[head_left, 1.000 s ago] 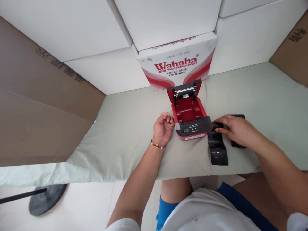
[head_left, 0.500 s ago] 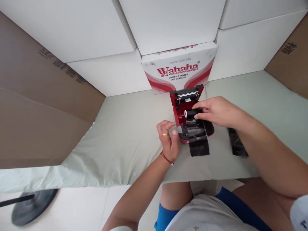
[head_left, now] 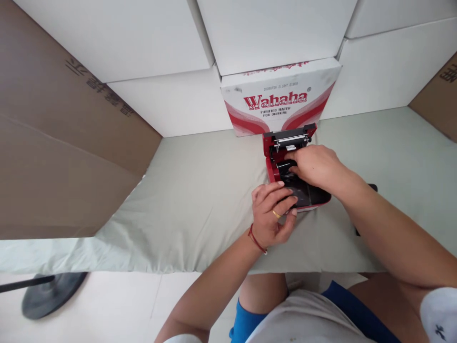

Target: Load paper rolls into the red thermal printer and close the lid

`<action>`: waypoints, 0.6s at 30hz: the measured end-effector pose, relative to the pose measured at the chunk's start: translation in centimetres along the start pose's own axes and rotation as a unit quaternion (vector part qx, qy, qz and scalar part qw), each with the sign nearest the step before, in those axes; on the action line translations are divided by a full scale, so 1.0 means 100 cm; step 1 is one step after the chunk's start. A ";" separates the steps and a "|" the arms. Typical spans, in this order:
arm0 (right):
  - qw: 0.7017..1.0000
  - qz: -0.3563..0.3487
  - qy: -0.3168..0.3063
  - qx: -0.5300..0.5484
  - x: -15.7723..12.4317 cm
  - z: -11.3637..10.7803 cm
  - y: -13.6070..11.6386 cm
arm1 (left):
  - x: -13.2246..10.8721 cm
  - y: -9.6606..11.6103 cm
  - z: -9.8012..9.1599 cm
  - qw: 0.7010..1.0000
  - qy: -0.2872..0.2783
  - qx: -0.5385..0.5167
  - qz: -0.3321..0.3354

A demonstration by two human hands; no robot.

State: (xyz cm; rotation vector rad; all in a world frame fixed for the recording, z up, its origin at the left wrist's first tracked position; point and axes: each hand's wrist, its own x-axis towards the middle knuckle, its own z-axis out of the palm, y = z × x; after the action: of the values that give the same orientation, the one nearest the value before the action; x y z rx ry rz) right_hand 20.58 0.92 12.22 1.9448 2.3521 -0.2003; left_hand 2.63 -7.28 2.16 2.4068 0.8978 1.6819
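A small red and black printer (head_left: 270, 170) sits with its lid raised, showing a roller under the lid. In its well lies a black roll (head_left: 284, 166), partly hidden by my right hand (head_left: 316, 166). That hand reaches in from the right, its thumb and fingers closed about the roll. Dark shiny film (head_left: 309, 193) from the roll lies over the printer's front part. My left hand (head_left: 273, 209), with a ring and a red bracelet, rests at the front left corner, fingers stretched out onto the film and edge. Their tips hold nothing that I can see.
A white and red water carton (head_left: 278, 102) stands right behind the raised lid, against white boxes (head_left: 278, 33). Large brown cartons flank the green cloth (head_left: 200, 190), left and right. A dark piece (head_left: 372, 187) lies partly hidden behind my right forearm.
The roll has gone down into the printer's well with my right hand. The film no longer hangs past the front edge. My left hand has moved right, onto the printer's front.
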 end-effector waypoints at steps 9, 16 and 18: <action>0.882 -0.022 0.375 0.284 -0.017 -0.005 0.029 | -0.006 0.001 0.003 1.000 0.011 0.022 0.014; 0.858 -0.117 0.382 0.321 -0.012 0.028 0.036 | -0.006 0.001 0.003 0.999 0.016 0.033 0.029; 0.845 -0.131 0.392 0.340 -0.031 0.035 0.036 | -0.007 0.002 0.003 0.999 0.015 0.035 0.033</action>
State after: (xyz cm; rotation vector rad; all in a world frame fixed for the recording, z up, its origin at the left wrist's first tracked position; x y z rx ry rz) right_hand 24.63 -1.98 9.02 2.2770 3.4720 -0.3487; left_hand 2.77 -7.70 1.52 2.4896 0.9038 1.7418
